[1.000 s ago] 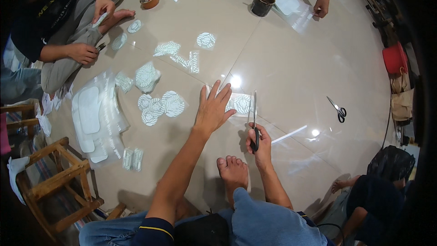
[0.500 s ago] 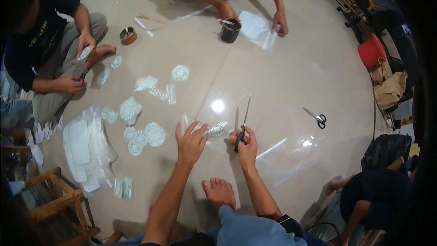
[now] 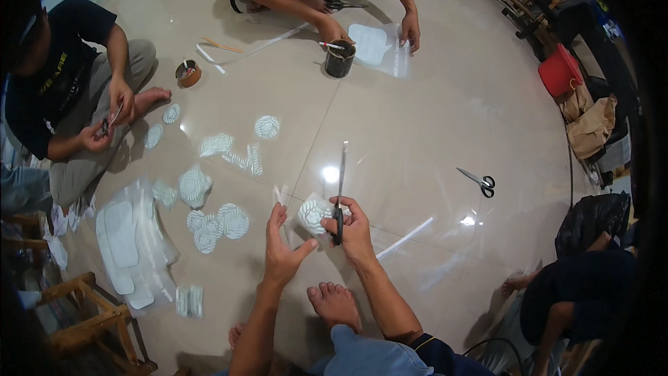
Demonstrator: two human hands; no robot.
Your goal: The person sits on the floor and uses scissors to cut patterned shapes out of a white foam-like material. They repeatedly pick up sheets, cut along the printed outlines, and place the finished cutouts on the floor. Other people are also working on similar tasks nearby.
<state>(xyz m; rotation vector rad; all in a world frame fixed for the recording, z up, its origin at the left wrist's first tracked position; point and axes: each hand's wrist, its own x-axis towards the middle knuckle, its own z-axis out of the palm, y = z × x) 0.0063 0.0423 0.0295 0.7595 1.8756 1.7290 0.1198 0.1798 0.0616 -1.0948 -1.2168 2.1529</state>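
The left hand (image 3: 287, 251), earlier over the patterned sticker (image 3: 314, 216), now stands beside it, fingers parted, gripping nothing visible; the right hand (image 3: 353, 233) closes its fingers round scissors (image 3: 341, 191), thumb on the sticker between both hands.

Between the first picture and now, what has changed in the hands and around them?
The left hand, earlier flat on a patterned sheet, has drawn back toward the person and turned on edge. The right hand keeps the scissors and now also seems to hold a round patterned piece. The co-worker's hands at left have come together. The spare scissors and clustered round cutouts stayed put.
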